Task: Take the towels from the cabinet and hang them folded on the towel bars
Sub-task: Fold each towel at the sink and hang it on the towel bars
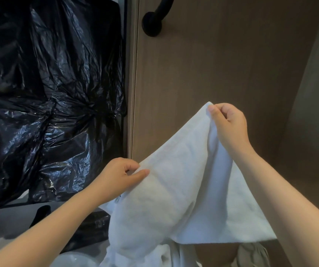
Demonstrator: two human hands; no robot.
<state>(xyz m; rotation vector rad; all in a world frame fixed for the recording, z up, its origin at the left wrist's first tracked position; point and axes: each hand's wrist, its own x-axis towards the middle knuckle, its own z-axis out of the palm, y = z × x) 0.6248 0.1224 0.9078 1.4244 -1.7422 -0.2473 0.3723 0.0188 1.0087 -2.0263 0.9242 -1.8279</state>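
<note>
The left hand [120, 174] is pinching 1 edge of the white towel [174, 189], which is hanging in mid-air before the wooden panel [212, 64], and the right hand [228, 126] is pinching its raised corner: folding seems underway, next calling for bringing both pinches together evenly.

Pale countertop [4, 224], lower left: crumpled black plastic [95, 226] lying on it.

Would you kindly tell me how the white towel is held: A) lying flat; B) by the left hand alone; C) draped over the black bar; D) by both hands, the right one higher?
D: the right hand pinches the top corner of the white towel, and the left hand pinches an edge lower down.
</note>
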